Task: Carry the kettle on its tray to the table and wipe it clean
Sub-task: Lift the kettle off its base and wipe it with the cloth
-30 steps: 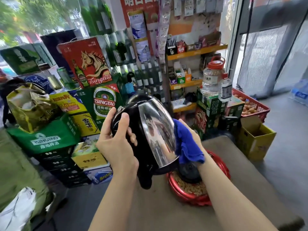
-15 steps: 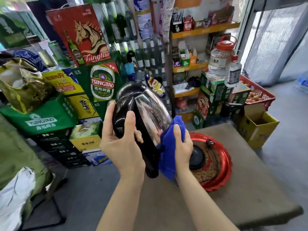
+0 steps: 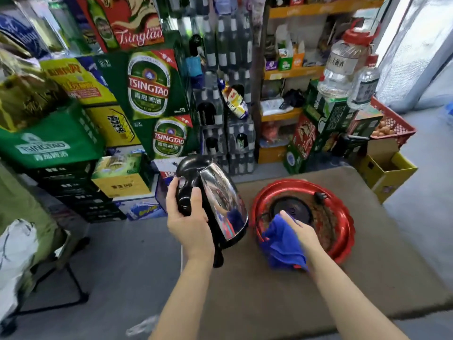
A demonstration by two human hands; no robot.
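- A kettle [image 3: 215,204] is being held tilted in the air by the left hand [image 3: 190,224], over the left edge of the desk [image 3: 282,303] and just beside the red tray [image 3: 343,217].
- The fingers [image 3: 196,196] of that hand are being wrapped and pressed around the black lid end, with the thumb lying on top; the black handle is seen hanging downward, ungripped.
- A blue cloth [image 3: 282,246] is being pinched in the right hand [image 3: 301,231], whose fingers are closed on the fabric; hand and cloth are being held over the near-left rim of the tray, apart from the kettle.
- The black power base [image 3: 291,209] is being left in the middle of the tray, its cord and plug lying along the tray's far side.
- The tray is being carried by the desk, toward its far edge.
- The kettle's mirrored steel wall is being judged stiff, smooth and slippery, and liable to smudge; being lifted one-handed, it is being reckoned light and probably empty.
- The handle is being judged the surest place to take hold; the plastic lid end is being taken as a fair second.
- The cloth is being judged soft and limp, suited to following the curved wall.
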